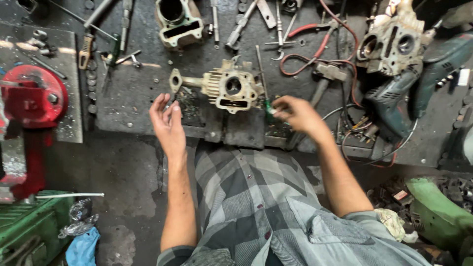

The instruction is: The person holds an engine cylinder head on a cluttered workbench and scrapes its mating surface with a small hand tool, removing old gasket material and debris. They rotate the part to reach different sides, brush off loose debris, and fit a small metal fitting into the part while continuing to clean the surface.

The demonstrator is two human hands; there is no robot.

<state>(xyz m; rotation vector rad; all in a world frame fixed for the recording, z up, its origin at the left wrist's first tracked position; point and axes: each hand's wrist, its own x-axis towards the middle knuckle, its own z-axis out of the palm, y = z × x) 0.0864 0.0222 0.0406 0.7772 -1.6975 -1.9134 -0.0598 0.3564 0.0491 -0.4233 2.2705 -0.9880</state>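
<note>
Workbench (138, 93), dark and oil-stained, seen from the head camera. Cylinder head (231, 89), pale finned metal with a round port, is set near the front edge at the middle, a flanged pipe stub projecting to its left. Left hand (169, 123) is held released, fingers spread and raised, just left of the cylinder head at the front edge, grasping nothing. Right hand (297, 114) is closed around a green-handled screwdriver (266, 93), whose shaft runs up beside the right flank of the cylinder head. Engine cylinder (178, 22) is placed at the back edge. Second engine casting (391, 44) and a teal power drill (419, 81) lie toward the right edge, with red cable (315, 54) between. Red vice (32, 96) is mounted at the left edge.
</note>
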